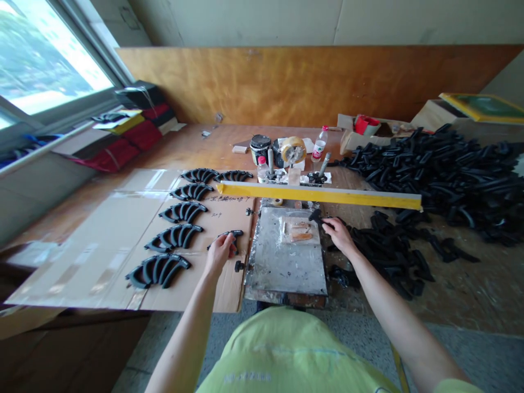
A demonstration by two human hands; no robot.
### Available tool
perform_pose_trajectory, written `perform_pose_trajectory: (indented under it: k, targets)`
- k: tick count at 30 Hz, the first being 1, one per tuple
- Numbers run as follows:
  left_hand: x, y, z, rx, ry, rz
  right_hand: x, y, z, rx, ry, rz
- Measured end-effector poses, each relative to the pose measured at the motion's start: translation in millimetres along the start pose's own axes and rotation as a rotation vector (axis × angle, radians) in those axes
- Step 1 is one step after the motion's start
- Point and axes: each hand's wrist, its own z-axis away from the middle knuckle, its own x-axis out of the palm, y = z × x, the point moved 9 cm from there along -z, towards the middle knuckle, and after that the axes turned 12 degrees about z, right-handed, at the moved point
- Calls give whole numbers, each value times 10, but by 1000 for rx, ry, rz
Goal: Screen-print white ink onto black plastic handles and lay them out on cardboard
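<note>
On the cardboard's right side my left hand (221, 252) has its fingers closed on a black curved piece (236, 233), low over the sheet. Past the right edge of the metal plate (270, 267), my right hand (338, 236) pinches another black piece (315, 215), its end reaching over the plate. A clear-wrapped block with orange-brown strips (301, 231) is fixed on the plate. To the left, black curved pieces lie fanned in several groups, the nearest being a fan (159, 270) at the front. My fingertips are partly hidden on both hands.
A yellow-edged bar (323, 195) spans above the plate. Behind it stand a tape roll (293, 150), a paint-smeared can (260, 147) and a red-capped bottle (320, 144). A large heap of black pieces (446, 174) covers the right side. Two black knobs stick out beside the plate.
</note>
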Motion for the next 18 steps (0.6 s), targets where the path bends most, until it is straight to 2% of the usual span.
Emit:
perform_pose_trajectory:
  k: [3, 5, 7, 10, 12, 15, 18]
  targets:
    - [308, 508, 42, 116, -85, 107, 266, -661, 4, -301, -111, 69]
    - [476, 842, 86, 197, -139, 165, 372, -915, 26, -404, -113, 182]
    - [589, 1170, 140, 293, -162, 227, 415, -1031, 40, -442, -71, 306]
    - [704, 1581, 229, 425, -160, 346, 440, -1083, 71, -463, -25, 434]
    - [806, 1735, 274, 446, -192, 410, 458, -1087, 99, -473, -33, 464]
    - [904, 1772, 326, 402, -228, 422, 420, -1001, 110, -447, -69, 444]
    - [797, 1642, 406, 381, -190, 380, 130, -631, -10, -205, -51, 360]
